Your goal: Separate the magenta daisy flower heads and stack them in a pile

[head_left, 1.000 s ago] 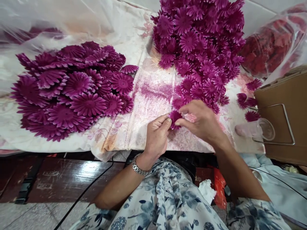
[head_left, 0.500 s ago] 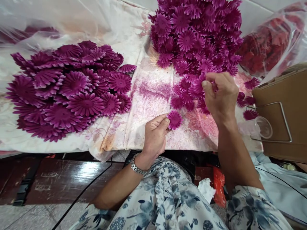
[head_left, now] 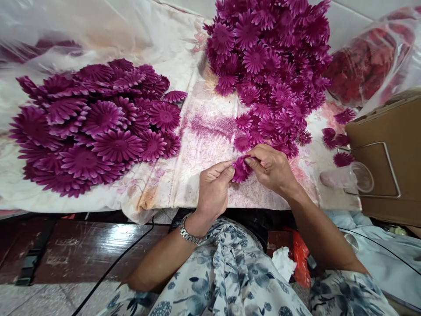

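Just right of the picture's centre, the small magenta fabric flower (head_left: 240, 170) sits pinched between both hands above the stained, pale floral cloth (head_left: 210, 127). The left hand (head_left: 213, 188), at the flower's 8 o'clock, is curled nearly closed, with thumb and forefinger gripping the flower's left edge; a metal wristwatch (head_left: 189, 232) circles that wrist. The right hand (head_left: 272, 169), at the flower's 3 o'clock, has its fingertips drawn together on the right side of the petals, the other fingers loosely bent. Whether one petal layer or two is held there cannot be told. A heap of small magenta flowers (head_left: 269, 57) rises at 12 to 1 o'clock, its near edge just beyond the right hand. A spread of larger magenta flowers (head_left: 95, 127) lies at 9 to 10 o'clock, well apart from the hands. At 2 o'clock is a clear plastic bag of red petals (head_left: 362, 66); at 3 o'clock, a cardboard box (head_left: 388, 162) with a clear plastic cup (head_left: 358, 177) lying against it.
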`<state>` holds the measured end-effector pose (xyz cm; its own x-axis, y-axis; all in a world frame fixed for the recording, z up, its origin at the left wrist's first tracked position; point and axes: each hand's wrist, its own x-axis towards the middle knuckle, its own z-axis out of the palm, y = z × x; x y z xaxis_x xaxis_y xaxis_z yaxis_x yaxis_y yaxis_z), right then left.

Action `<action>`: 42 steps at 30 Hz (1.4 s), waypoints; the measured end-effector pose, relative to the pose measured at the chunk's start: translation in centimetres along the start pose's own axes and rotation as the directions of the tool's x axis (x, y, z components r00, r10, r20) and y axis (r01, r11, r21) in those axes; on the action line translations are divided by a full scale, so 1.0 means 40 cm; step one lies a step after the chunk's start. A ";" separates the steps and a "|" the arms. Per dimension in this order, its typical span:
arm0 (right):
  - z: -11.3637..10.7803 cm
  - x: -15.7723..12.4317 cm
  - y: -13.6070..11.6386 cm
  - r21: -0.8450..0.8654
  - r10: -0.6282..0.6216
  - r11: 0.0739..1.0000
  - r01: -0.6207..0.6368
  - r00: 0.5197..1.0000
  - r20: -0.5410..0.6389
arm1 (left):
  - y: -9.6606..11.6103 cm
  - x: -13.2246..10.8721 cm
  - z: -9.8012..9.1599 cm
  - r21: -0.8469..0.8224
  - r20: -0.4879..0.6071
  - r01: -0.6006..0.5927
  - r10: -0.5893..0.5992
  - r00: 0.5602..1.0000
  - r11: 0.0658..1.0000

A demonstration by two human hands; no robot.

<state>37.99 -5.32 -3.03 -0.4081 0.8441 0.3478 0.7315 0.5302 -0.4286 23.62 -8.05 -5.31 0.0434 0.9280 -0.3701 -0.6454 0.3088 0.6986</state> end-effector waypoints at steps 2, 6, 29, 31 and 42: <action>-0.027 0.019 0.024 -0.006 0.078 0.997 -0.079 0.995 -0.066 | 0.001 0.000 0.001 -0.005 0.008 0.015 -0.015 1.000 1.000; -0.084 0.070 0.066 -0.203 0.165 0.948 -0.244 0.925 -0.341 | 0.004 0.001 0.001 -0.029 0.007 0.027 -0.027 1.000 0.999; -0.024 0.011 0.005 0.187 0.165 0.969 -0.161 0.986 -0.004 | 0.007 0.002 0.002 -0.054 -0.006 0.025 -0.025 1.000 0.998; -0.053 0.029 0.040 0.141 0.211 0.972 -0.190 0.967 -0.146 | 0.006 0.002 -0.001 -0.057 -0.004 0.030 -0.030 1.000 0.998; -0.008 0.025 -0.011 0.003 -0.017 1.000 0.017 1.000 0.011 | 0.006 0.004 -0.001 -0.028 -0.005 0.046 -0.046 0.999 0.999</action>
<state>37.43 -4.72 -2.24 -0.4263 0.8357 0.3461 0.7228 0.5448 -0.4252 23.45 -7.83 -5.22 0.0696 0.9117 -0.4050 -0.6639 0.3453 0.6633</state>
